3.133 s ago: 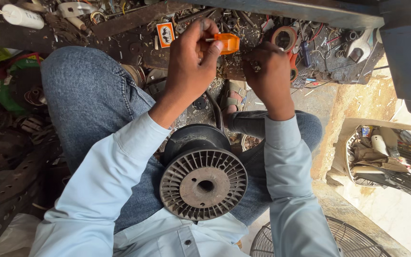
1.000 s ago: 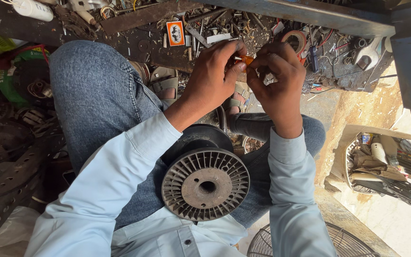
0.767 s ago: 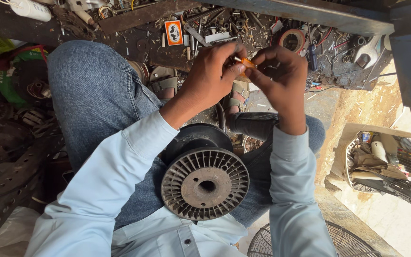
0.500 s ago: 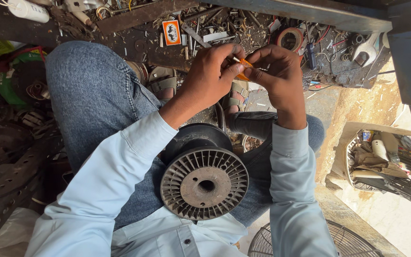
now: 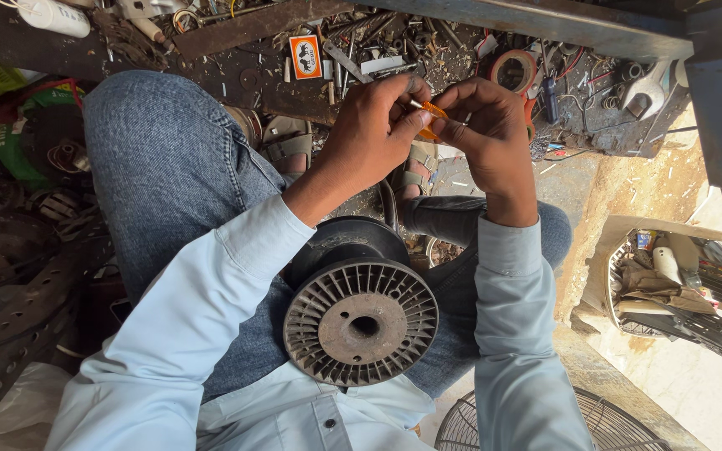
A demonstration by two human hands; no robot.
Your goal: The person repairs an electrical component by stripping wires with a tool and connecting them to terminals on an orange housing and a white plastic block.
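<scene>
Cluttered workshop floor, left hand (image 5: 369,138) and right hand (image 5: 486,125) pinching small orange piece (image 5: 430,113) (possibly plastic)

The person wears a pale blue long-sleeved shirt. Its sleeves run from the lower edge of the frame up to the wrists, each ending in a plain, slightly creased cuff. At the bottom centre the shirt front shows a buttoned placket with one small dark button and a stitched seam. The left hand (image 5: 369,138) and right hand (image 5: 486,134), both bare, sit in the upper middle of the frame, with no rings, watch or gloves visible. Blue denim jeans, faded and speckled, cover the legs, the left knee filling the upper left. Strapped sandals in a tan-grey colour show near the upper centre.
</scene>
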